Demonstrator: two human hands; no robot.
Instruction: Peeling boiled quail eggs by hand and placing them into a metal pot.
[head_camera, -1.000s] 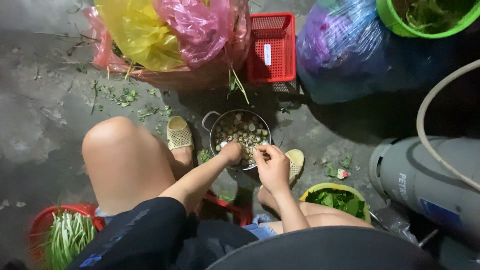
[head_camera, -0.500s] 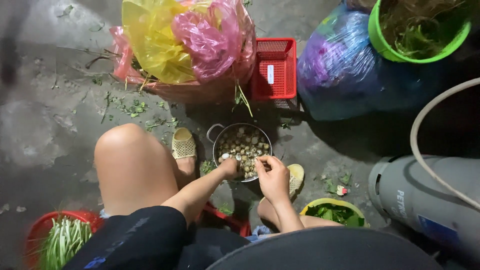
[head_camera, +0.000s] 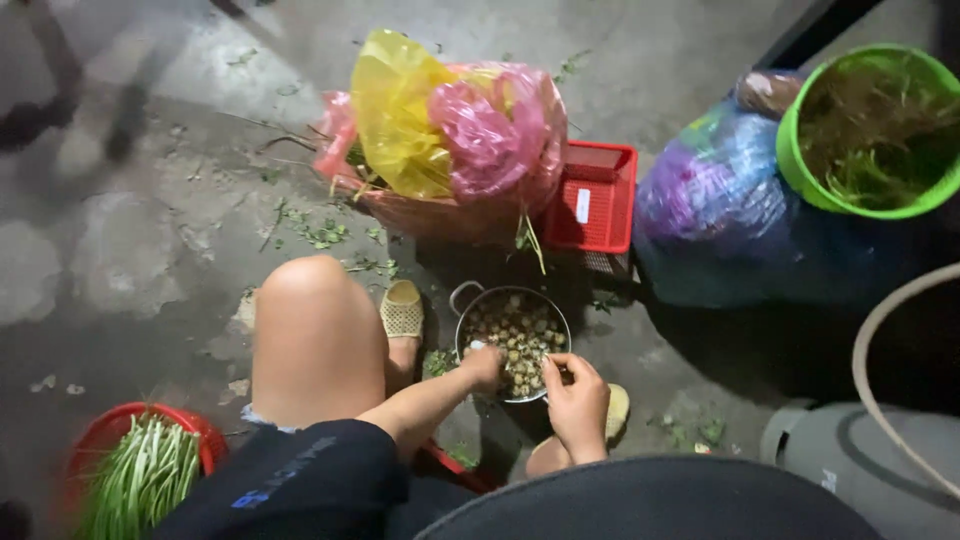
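A metal pot (head_camera: 462, 300) with two handles stands on the concrete floor between my feet, filled with several small speckled eggs (head_camera: 515, 335). My left hand (head_camera: 484, 367) reaches over the pot's near rim, fingers closed on one small egg. My right hand (head_camera: 577, 395) hovers at the pot's near right edge, fingertips pinched together on a small piece; what it is cannot be made out. My bare left knee (head_camera: 315, 330) rises left of the pot, and a sandalled foot (head_camera: 402, 312) rests beside it.
Behind the pot lie pink and yellow plastic bags (head_camera: 450, 130) and a red plastic basket (head_camera: 595, 205). A blue-purple bag (head_camera: 715, 200) and a green bucket of greens (head_camera: 865, 130) stand at the right. A red basket of green stalks (head_camera: 140, 470) sits at lower left; a grey cylinder (head_camera: 870, 470) at lower right.
The view has shifted, so everything sits lower and more to the right in the frame. Both hands stay at the pot's near rim, and the right hand has come closer to the left.
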